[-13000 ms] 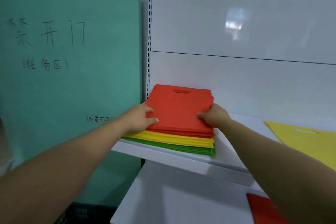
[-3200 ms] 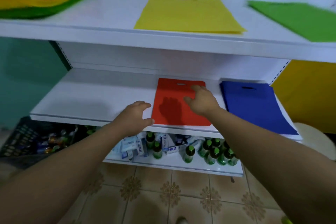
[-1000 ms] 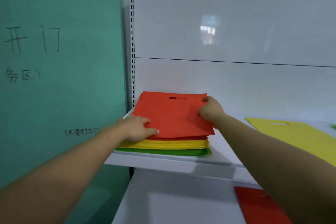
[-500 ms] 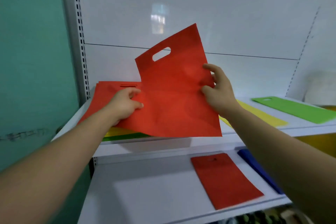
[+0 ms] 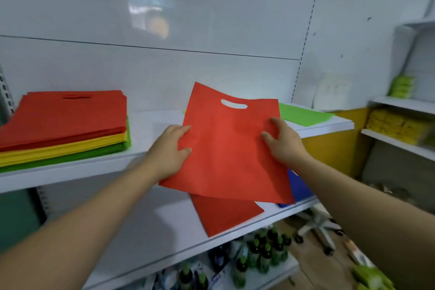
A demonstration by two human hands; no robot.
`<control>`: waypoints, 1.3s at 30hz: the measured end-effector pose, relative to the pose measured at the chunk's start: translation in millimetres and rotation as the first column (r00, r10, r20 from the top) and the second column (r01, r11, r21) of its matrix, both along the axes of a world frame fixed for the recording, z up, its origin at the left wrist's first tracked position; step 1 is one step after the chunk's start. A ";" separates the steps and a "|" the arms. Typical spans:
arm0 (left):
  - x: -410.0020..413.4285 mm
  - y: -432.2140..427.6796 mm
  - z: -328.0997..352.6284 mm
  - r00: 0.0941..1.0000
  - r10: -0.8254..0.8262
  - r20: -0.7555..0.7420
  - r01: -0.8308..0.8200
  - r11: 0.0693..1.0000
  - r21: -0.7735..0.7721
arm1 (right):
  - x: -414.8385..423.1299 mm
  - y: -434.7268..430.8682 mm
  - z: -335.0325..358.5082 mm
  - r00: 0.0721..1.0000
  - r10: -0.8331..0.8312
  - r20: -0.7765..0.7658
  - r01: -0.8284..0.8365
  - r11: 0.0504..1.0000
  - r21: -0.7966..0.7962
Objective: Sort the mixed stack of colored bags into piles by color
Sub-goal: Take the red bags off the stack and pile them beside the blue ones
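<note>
Hands at frame centre: my left hand [image 5: 168, 150] and right hand [image 5: 283, 141] pinch opposite edges of a flat red fabric bag [image 5: 229, 148]; mixed stack of coloured bags [image 5: 63, 125] sits left of the frame on the white upper shelf [image 5: 70, 169].

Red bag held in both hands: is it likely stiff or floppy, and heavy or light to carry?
Probably thin and semi-floppy: the red bag lies fairly flat between the left hand and right hand, yet its top edge bends. Likely very light, since edge pinches alone carry it. The matte fabric looks unlikely to slip.
</note>
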State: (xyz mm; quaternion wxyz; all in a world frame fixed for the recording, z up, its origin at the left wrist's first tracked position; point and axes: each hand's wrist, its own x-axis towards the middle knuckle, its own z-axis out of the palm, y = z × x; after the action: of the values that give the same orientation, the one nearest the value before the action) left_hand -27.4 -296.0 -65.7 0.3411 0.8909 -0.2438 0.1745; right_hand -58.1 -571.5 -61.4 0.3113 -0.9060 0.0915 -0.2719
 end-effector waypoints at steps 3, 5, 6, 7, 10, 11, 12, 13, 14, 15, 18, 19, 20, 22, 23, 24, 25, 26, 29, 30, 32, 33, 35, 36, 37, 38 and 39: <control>-22.6 -53.6 -36.6 0.994 -0.026 -0.105 0.025 1.000 -0.014 | -27.3 -48.2 -31.3 0.997 -0.016 -0.076 0.015 1.000 -0.016; -35.8 -85.1 -64.3 0.984 -0.034 -0.174 0.030 0.999 -0.022 | -43.9 -77.7 -53.9 0.993 -0.020 -0.113 0.018 1.000 -0.015; -42.9 -99.3 -78.2 0.977 -0.035 -0.211 0.030 0.999 -0.024 | -52.3 -91.4 -65.6 0.991 -0.024 -0.132 0.022 1.000 -0.013; -50.0 -112.5 -91.4 0.969 -0.035 -0.245 0.031 0.999 -0.021 | -60.3 -105.0 -77.1 0.988 -0.028 -0.152 0.027 1.000 -0.009; -68.7 -145.8 -125.1 0.938 -0.026 -0.346 0.025 1.000 -0.007 | -81.3 -139.1 -109.2 0.972 -0.028 -0.233 0.031 0.999 0.009; -74.0 -154.1 -134.2 0.929 -0.022 -0.370 0.023 1.000 -0.001 | -85.9 -148.2 -119.1 0.964 -0.028 -0.264 0.032 0.999 0.009; -78.4 -160.3 -142.5 0.921 -0.018 -0.389 0.021 1.000 0.005 | -89.1 -155.8 -127.9 0.956 -0.030 -0.292 0.033 0.999 0.004; -82.2 -165.1 -149.7 0.913 -0.012 -0.408 0.019 1.000 0.013 | -91.0 -161.5 -135.6 0.948 -0.031 -0.316 0.033 0.999 0.001; -85.4 -168.3 -156.5 0.903 -0.007 -0.429 0.015 1.000 0.017 | -92.0 -165.5 -142.3 0.942 -0.028 -0.335 0.029 1.000 -0.001; -87.9 -170.4 -162.4 0.894 0.000 -0.449 0.011 1.000 0.022 | -91.4 -167.4 -148.0 0.937 -0.022 -0.350 0.023 1.000 -0.002; -89.6 -169.4 -177.8 0.874 0.030 -0.485 -0.011 0.999 0.041 | -83.0 -164.3 -161.6 0.926 0.005 -0.377 -0.008 1.000 -0.005; -88.5 -167.0 -182.0 0.870 0.042 -0.492 -0.022 0.999 0.046 | -78.1 -161.2 -165.6 0.923 0.016 -0.384 -0.019 1.000 -0.004; -86.2 -163.7 -185.8 0.864 0.056 -0.500 -0.038 0.998 0.047 | -71.9 -157.5 -169.3 0.920 0.029 -0.391 -0.032 0.999 -0.003; -78.5 -154.8 -193.0 0.850 0.089 -0.520 -0.080 0.996 0.041 | -56.0 -149.0 -175.7 0.914 0.051 -0.402 -0.058 0.998 -0.004; -73.1 -149.8 -196.7 0.843 0.106 -0.527 -0.101 0.994 0.038 | -46.4 -143.8 -178.6 0.912 0.061 -0.407 -0.069 0.998 -0.006; -67.3 -144.5 -200.5 0.838 0.124 -0.532 -0.122 0.992 0.039 | -36.6 -138.4 -180.9 0.909 0.070 -0.412 -0.079 0.997 -0.006; -60.9 -139.1 -204.7 0.832 0.140 -0.537 -0.139 0.989 0.043 | -25.8 -132.7 -183.6 0.904 0.081 -0.420 -0.092 0.996 -0.006; -53.5 -133.6 -209.2 0.825 0.154 -0.543 -0.153 0.987 0.048 | -14.1 -127.4 -186.8 0.899 0.096 -0.428 -0.109 0.994 -0.007; -28.4 -119.8 -221.9 0.803 0.174 -0.570 -0.173 0.983 0.057 | 22.5 -114.6 -198.1 0.877 0.156 -0.454 -0.176 0.984 -0.003; -19.7 -116.1 -226.3 0.792 0.179 -0.584 -0.176 0.982 0.062 | 34.7 -111.9 -202.1 0.870 0.172 -0.463 -0.194 0.981 -0.001; -2.0 -110.3 -234.1 0.775 0.186 -0.603 -0.180 0.981 0.071 | 58.7 -107.6 -209.6 0.856 0.188 -0.481 -0.212 0.977 0.005; 6.7 -108.1 -238.3 0.767 0.189 -0.614 -0.183 0.980 0.073 | 70.4 -106.4 -213.7 0.850 0.189 -0.491 -0.216 0.976 0.002; 22.5 -106.2 -245.7 0.750 0.197 -0.631 -0.186 0.979 0.085 | 91.1 -105.5 -221.7 0.840 0.185 -0.510 -0.224 0.974 -0.017; 29.4 -106.3 -249.0 0.745 0.204 -0.635 -0.187 0.978 0.095 | 100.4 -105.3 -225.7 0.835 0.187 -0.517 -0.232 0.972 -0.023; 36.2 -107.0 -252.4 0.740 0.210 -0.639 -0.187 0.977 0.104 | 109.1 -105.1 -229.5 0.831 0.194 -0.522 -0.243 0.970 -0.025; 42.7 -108.2 -256.2 0.734 0.214 -0.645 -0.189 0.976 0.109 | 117.7 -105.1 -233.8 0.826 0.204 -0.525 -0.253 0.967 -0.023; 48.9 -109.7 -260.1 0.728 0.218 -0.650 -0.188 0.975 0.116 | 125.9 -105.2 -237.8 0.821 0.212 -0.530 -0.261 0.965 -0.018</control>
State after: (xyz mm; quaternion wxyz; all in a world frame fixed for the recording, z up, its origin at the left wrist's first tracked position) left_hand 21.5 -405.6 -325.9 0.3649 0.9233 -0.0128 -0.1194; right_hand 67.8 -676.7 -299.2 0.2648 -0.9629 0.0474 0.0218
